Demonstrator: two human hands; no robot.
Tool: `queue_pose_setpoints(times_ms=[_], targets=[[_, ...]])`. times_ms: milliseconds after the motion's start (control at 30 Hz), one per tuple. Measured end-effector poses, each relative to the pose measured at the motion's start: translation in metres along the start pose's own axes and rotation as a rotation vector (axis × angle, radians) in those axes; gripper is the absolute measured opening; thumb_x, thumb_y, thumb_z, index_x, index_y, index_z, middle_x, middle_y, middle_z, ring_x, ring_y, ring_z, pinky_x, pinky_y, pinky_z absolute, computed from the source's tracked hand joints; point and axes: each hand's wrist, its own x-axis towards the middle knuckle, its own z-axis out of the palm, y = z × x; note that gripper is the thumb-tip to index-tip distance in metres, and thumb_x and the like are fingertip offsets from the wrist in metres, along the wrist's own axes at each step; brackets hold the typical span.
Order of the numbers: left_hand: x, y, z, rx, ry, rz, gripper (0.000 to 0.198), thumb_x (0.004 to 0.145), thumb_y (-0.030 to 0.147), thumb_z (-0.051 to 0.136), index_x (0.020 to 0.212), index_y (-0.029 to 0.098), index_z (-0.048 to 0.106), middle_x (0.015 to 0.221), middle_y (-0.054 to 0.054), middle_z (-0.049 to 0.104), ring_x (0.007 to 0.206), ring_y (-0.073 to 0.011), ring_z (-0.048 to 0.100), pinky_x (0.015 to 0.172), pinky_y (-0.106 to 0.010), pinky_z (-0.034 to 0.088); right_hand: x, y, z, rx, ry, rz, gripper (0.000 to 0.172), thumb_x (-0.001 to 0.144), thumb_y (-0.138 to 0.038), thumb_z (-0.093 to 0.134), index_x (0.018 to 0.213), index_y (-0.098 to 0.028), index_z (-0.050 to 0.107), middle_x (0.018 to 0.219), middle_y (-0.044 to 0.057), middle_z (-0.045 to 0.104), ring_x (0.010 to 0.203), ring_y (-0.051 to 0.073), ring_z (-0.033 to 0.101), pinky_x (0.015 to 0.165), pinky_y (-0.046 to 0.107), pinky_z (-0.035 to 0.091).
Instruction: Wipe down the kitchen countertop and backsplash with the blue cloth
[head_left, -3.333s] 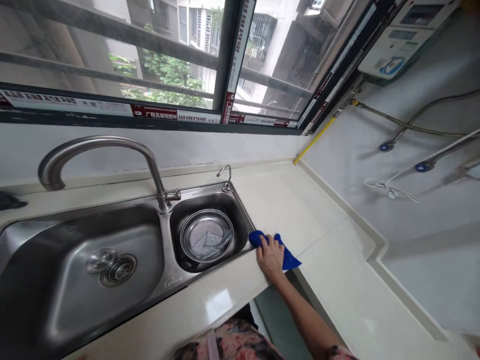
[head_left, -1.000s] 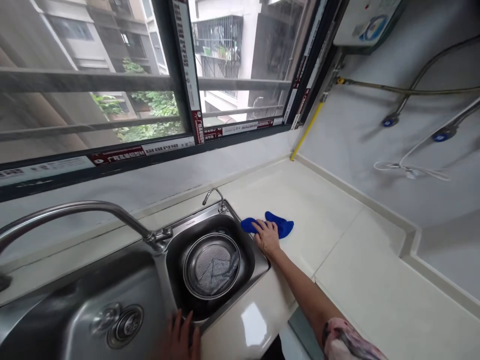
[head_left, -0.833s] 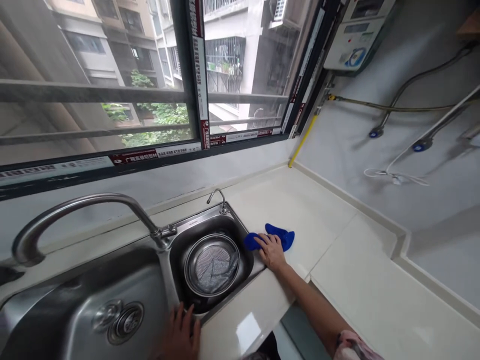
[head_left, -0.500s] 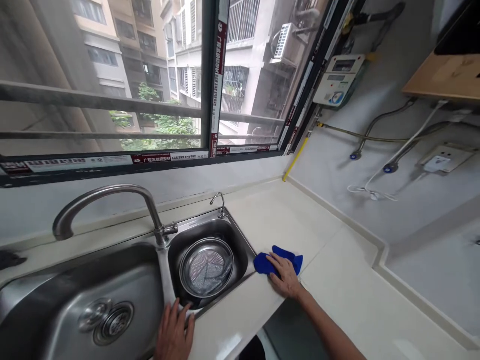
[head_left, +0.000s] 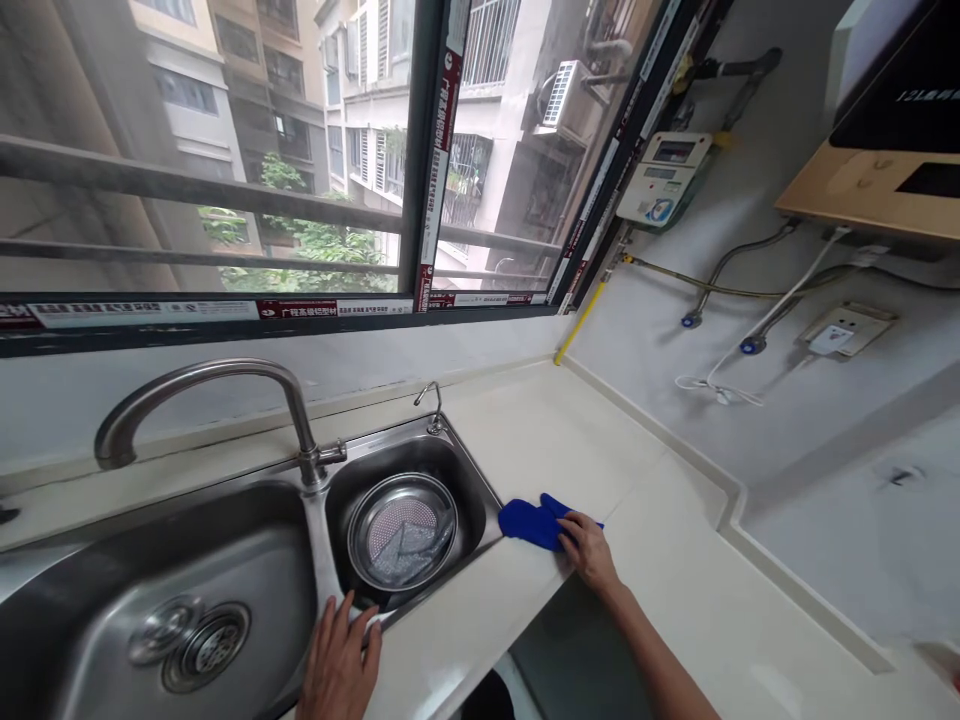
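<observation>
A blue cloth (head_left: 531, 522) lies on the pale countertop just right of the small sink basin. My right hand (head_left: 589, 548) is at the cloth's right end, its fingers bent and closed on the edge. My left hand (head_left: 341, 655) rests with fingers spread on the front rim of the steel double sink (head_left: 319, 560), near the divider, and holds nothing. Inside the small basin sits a round steel pan with a perforated colander (head_left: 401, 530), and a crumpled clear plastic piece (head_left: 412, 552) lies in it.
A large curved faucet (head_left: 225, 368) rises behind the sink, with a small tap (head_left: 433, 405) to its right. The countertop (head_left: 540, 420) runs right to a raised wall edge. A gas meter (head_left: 664, 180), hoses and a water heater (head_left: 870, 200) hang on the right wall.
My right hand has shifted from the middle of the cloth to its right end, and its fingers have drawn in. The camera view has turned slightly. My left hand stays on the sink rim.
</observation>
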Motion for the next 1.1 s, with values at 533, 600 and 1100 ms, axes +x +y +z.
queue_pose_setpoints(times_ms=[533, 600, 1100], targets=[[0.001, -0.002, 0.003, 0.008, 0.038, 0.043, 0.044, 0.096, 0.045, 0.041, 0.106, 0.024, 0.079, 0.133, -0.012, 0.067, 0.134, -0.0352, 0.054, 0.104, -0.055, 0.055, 0.122, -0.045, -0.050, 0.326, 0.289, 0.344, 0.060, 0.075, -0.081, 0.062, 0.091, -0.023, 0.061, 0.081, 0.003, 0.067, 0.075, 0.022, 0.061, 0.074, 0.035, 0.053], [0.000, -0.003, 0.004, 0.007, 0.050, 0.043, 0.043, 0.096, 0.046, 0.043, 0.105, 0.024, 0.079, 0.132, -0.012, 0.067, 0.134, -0.0344, 0.054, 0.104, -0.053, 0.056, 0.132, -0.041, -0.050, 0.381, 0.298, 0.372, 0.063, 0.074, -0.083, 0.059, 0.091, -0.022, 0.062, 0.086, 0.004, 0.069, 0.080, 0.021, 0.063, 0.075, 0.033, 0.054], [-0.003, -0.006, 0.007, -0.111, -0.146, -0.066, 0.047, 0.094, 0.047, 0.041, 0.112, 0.022, 0.075, 0.129, -0.011, 0.068, 0.139, -0.0331, 0.047, 0.114, -0.053, 0.046, 0.033, 0.074, -0.068, -0.195, 0.126, 0.645, 0.065, 0.091, -0.043, 0.045, 0.146, -0.009, 0.053, 0.153, 0.023, 0.048, 0.146, 0.039, 0.039, 0.121, 0.057, 0.029]])
